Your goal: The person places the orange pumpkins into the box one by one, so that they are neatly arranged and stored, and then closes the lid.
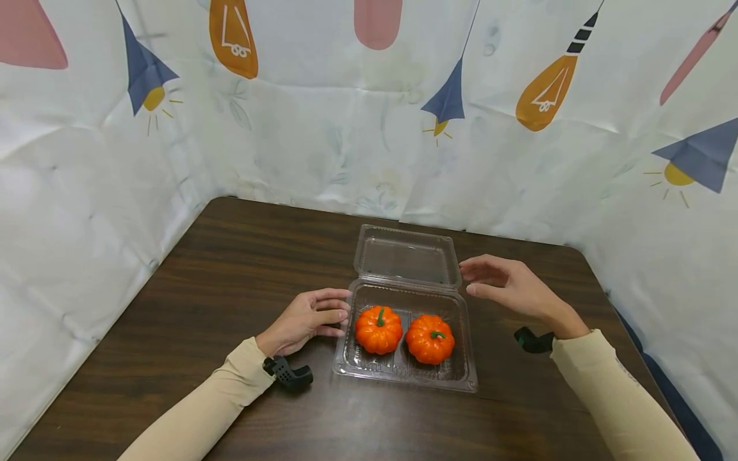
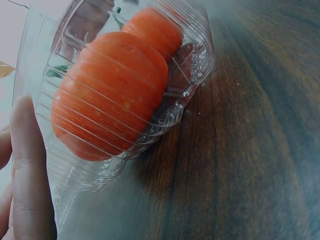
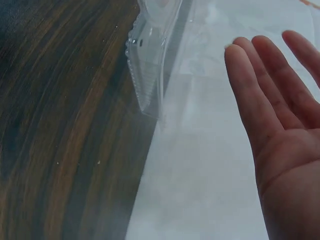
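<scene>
On the table lies a clear plastic clamshell container (image 1: 406, 381), its lid (image 1: 406, 256) folded back away from me. Two small orange pumpkins (image 1: 378, 330) (image 2: 110, 95) with green stems sit side by side in the base; the right pumpkin (image 1: 430, 339) is slightly nearer to me. My left hand (image 1: 305, 320) is at the left wall of the base, with its fingertips right at the rim and its fingers relaxed. Beside the lid's right edge my right hand (image 1: 510, 285) hovers with loosely extended fingers and an empty palm, seen in the right wrist view too (image 3: 285, 115).
The dark wood-grain table (image 1: 230, 269) extends to both sides of the container. A white sheet printed with lamps and bulbs (image 1: 323, 147) hangs along the table's back and sides. A black wrist camera (image 1: 288, 374) is strapped below the left hand, another (image 1: 533, 340) below the right.
</scene>
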A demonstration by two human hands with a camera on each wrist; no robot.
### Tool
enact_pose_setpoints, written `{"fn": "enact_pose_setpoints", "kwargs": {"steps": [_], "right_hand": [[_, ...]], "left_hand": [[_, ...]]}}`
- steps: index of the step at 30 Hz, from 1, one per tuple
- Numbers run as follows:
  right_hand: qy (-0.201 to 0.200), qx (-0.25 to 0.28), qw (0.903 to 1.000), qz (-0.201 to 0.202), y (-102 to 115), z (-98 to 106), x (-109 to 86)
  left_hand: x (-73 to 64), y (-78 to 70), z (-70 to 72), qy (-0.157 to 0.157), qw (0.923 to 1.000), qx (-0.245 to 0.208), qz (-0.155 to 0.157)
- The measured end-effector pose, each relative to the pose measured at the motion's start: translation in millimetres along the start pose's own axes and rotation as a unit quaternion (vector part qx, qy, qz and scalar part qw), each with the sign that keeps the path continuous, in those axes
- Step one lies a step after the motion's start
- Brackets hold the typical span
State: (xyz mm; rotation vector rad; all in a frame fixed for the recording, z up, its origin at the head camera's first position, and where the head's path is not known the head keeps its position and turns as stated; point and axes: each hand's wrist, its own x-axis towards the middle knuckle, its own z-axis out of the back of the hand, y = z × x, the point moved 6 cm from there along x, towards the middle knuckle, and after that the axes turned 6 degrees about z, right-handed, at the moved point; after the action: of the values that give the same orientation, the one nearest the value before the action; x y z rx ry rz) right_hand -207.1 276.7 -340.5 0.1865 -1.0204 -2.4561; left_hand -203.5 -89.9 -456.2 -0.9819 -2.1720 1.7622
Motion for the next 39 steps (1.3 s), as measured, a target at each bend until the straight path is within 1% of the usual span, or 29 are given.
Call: {"fn": "enact_pose_setpoints", "kwargs": {"steps": [6,12,15,19,21,26,33,39], "right_hand": [[-0.049,0.028,0.9983,-0.016,-14.3,8.2,4.8],[-0.101,0.067,0.9919,-0.038,-30.7,16.3,7.7],[-0.121,0.100,0.9859,-0.056,-39.6,18.7,8.7],[-0.147,0.149,0.9746,-0.080,-52.0,19.8,11.0],[-0.152,0.161,0.9713,-0.086,-57.5,19.0,12.4],[-0.154,0.183,0.9668,-0.092,-71.4,14.4,15.8],[-0.157,0.232,0.9532,-0.113,-84.4,7.2,19.8],[-0.160,0.243,0.9473,-0.134,-95.0,-0.5,22.9]], "left_hand": [[-0.1,-0.4,-0.6,0.000,1.0000,0.001,0.003],[0.5,0.0,-0.6,0.000,1.0000,0.000,0.002],[0.8,-0.1,-0.8,0.000,1.0000,0.001,0.001],[1.0,-0.7,-0.9,-0.001,1.0000,0.005,0.000],[1.1,-0.8,-0.9,-0.001,1.0000,0.006,0.001],[0.8,-0.8,-1.1,-0.002,1.0000,0.005,0.005],[1.1,-1.7,-1.8,0.000,1.0000,0.002,0.003],[1.6,-1.0,-1.1,0.000,1.0000,-0.001,0.006]]}}
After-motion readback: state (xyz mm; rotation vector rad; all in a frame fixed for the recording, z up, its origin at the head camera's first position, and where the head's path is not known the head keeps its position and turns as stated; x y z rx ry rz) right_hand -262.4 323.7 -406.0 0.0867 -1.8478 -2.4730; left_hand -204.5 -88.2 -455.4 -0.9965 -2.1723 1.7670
